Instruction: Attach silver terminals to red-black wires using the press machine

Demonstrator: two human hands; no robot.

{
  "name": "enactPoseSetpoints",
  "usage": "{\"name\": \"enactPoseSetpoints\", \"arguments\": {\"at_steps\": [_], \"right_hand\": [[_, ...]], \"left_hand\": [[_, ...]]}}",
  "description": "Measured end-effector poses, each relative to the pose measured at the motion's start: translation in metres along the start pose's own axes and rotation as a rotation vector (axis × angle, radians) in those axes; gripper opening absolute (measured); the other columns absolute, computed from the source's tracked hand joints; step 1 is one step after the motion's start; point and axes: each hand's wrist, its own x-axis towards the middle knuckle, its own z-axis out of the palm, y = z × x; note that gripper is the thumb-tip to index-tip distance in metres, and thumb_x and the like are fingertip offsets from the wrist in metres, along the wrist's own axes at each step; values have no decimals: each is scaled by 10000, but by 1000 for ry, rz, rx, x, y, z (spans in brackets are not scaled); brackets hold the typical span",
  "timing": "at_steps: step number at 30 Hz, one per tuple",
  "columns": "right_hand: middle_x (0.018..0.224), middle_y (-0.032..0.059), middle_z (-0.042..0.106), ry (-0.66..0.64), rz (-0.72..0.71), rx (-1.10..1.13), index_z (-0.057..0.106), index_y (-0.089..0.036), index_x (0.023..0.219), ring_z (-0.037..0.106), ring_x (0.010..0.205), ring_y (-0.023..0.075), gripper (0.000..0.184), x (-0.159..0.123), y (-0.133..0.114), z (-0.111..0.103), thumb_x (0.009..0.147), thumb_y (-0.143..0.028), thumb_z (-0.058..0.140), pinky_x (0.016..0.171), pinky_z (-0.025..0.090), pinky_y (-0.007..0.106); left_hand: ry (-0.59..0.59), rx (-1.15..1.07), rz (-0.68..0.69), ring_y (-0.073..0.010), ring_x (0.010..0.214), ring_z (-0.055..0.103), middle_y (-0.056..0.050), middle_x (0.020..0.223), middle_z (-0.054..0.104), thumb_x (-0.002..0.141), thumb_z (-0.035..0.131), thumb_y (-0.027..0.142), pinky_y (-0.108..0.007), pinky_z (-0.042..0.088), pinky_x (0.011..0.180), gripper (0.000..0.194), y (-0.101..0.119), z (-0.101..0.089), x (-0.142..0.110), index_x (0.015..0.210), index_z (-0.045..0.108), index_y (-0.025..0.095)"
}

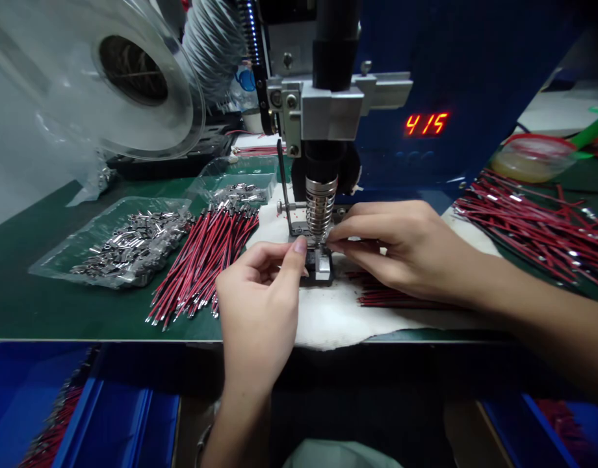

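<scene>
My left hand is closed in a pinch at the left side of a small metal fixture under a soldering machine's spring-wrapped tip. From the right, my right hand reaches in with thumb and fingertips pinched close to the same fixture. Whatever the two hands hold is too small and too covered to make out. Under my right hand lie several red-and-black wires on a white cloth. A bundle of red-and-black wires with metal ends rests left of my left hand.
A clear tray of small metal connectors stands on the left, another tray behind it. A blue machine box shows a red 415. More wires are piled at right, near a red-rimmed tub. Blue bins sit below the table.
</scene>
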Motion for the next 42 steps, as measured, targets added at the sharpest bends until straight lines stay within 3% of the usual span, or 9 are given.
{"name": "enactPoseSetpoints", "arguments": {"at_steps": [42], "right_hand": [[825, 48, 707, 85, 11, 4, 741, -123, 916, 629, 695, 138, 145, 0, -4, 2, 860, -110, 608, 613, 435, 247]], "left_hand": [[1, 19, 12, -70, 507, 469, 32, 595, 583, 829, 707, 345, -190, 342, 468, 200, 0, 2, 0, 730, 678, 174]]}}
